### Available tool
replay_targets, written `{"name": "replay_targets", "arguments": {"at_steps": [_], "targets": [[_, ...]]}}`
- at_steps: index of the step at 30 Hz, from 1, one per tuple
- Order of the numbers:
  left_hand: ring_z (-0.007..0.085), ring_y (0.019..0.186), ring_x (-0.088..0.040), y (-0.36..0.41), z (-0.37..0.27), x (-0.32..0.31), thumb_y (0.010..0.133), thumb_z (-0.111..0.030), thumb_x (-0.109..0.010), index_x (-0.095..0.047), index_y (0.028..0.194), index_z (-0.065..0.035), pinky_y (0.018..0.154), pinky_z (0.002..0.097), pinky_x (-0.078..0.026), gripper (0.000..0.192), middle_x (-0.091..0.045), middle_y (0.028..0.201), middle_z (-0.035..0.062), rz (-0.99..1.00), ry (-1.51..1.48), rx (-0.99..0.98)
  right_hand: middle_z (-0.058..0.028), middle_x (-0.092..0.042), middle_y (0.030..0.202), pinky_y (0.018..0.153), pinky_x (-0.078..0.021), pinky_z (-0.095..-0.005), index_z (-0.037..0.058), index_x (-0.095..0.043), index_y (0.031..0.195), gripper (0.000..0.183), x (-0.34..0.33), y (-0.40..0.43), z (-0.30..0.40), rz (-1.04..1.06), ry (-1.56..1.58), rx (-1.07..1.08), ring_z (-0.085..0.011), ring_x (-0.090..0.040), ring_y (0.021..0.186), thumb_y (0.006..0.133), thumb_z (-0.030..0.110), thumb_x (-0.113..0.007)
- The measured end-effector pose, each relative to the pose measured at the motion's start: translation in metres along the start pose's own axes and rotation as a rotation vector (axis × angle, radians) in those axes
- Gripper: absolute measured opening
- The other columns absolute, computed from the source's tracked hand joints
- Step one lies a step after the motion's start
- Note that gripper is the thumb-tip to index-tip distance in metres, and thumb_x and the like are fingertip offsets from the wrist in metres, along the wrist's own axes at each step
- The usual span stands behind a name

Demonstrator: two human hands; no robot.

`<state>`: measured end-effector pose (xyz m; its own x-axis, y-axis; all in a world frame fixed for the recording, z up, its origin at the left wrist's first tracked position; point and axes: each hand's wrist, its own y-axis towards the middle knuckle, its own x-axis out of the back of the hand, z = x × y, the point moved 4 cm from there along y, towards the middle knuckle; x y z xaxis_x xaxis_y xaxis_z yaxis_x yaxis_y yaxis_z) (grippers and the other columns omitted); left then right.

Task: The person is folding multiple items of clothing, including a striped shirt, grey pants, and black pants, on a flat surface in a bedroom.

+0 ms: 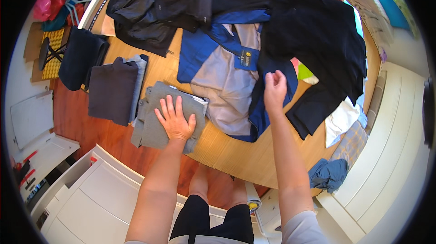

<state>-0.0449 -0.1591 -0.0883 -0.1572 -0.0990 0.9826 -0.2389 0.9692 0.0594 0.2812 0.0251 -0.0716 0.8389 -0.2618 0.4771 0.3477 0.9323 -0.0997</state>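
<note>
My left hand (175, 121) lies flat, fingers spread, on top of a stack of folded grey clothes (146, 124) at the front edge of the bed mat. White cloth shows along the stack's far side. My right hand (275, 90) is over the right side of a blue jacket (196, 56), fingers loosely curled, with a gap between thumb and fingertips and no cloth visible in it. The jacket is spread out with its grey lining (224, 90) and a collar label bearing writing showing. Black clothing (313, 29) lies beside it on the right.
A dark jacket (160, 9) lies at the back left. Folded stacks of dark brown (110, 90) and navy clothes (80, 58) stand along the left edge. White cloth (342, 121) and a crumpled blue-grey garment (328, 175) are at right, near a white headboard (385, 141).
</note>
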Motion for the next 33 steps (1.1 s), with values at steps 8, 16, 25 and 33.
{"name": "replay_targets", "arguments": {"at_steps": [8,16,25,33], "targets": [[0.0432,0.155,-0.019,-0.005,0.010,-0.004,0.087,-0.060,-0.056,-0.040,0.157,-0.0157,0.122,0.0699,-0.008,0.084,-0.028,0.166,0.0177,0.020,-0.047,0.014,-0.0099,-0.059,0.105,0.069,-0.0604,-0.0398,-0.0003,-0.060,0.126,0.055,-0.026,0.098,0.035,-0.035,0.405,-0.592,-0.0220,-0.062,0.090,0.091,0.038,-0.079],[0.0422,0.156,-0.017,-0.005,0.010,-0.010,0.088,-0.062,-0.054,-0.039,0.157,-0.0170,0.122,0.0695,-0.005,0.084,-0.027,0.166,0.0169,-0.015,-0.071,0.009,-0.0070,-0.057,0.095,0.072,-0.0592,-0.0446,0.0082,-0.062,0.112,0.034,-0.014,0.113,0.025,-0.010,0.292,-0.678,-0.0216,-0.059,0.086,0.093,0.033,-0.073],[0.0411,0.157,-0.014,-0.003,0.009,-0.007,0.086,-0.060,-0.058,-0.038,0.158,-0.0166,0.123,0.0692,-0.004,0.086,-0.025,0.168,0.0165,-0.007,-0.065,0.007,-0.0089,-0.072,0.116,0.084,-0.0555,-0.0394,0.0068,-0.065,0.115,0.027,0.157,0.042,0.022,-0.124,0.608,-0.411,-0.0216,-0.070,0.099,0.095,0.024,-0.062],[0.0393,0.158,-0.014,0.009,0.003,0.007,0.091,-0.051,-0.060,-0.035,0.160,-0.0157,0.124,0.0659,-0.005,0.081,-0.023,0.169,0.0163,0.070,0.032,0.010,-0.0195,-0.063,0.138,0.112,-0.0482,-0.0466,-0.0067,-0.059,0.134,0.051,0.351,-0.111,0.074,-0.271,1.023,-0.321,-0.0359,-0.064,0.124,0.096,0.027,-0.048]]}}
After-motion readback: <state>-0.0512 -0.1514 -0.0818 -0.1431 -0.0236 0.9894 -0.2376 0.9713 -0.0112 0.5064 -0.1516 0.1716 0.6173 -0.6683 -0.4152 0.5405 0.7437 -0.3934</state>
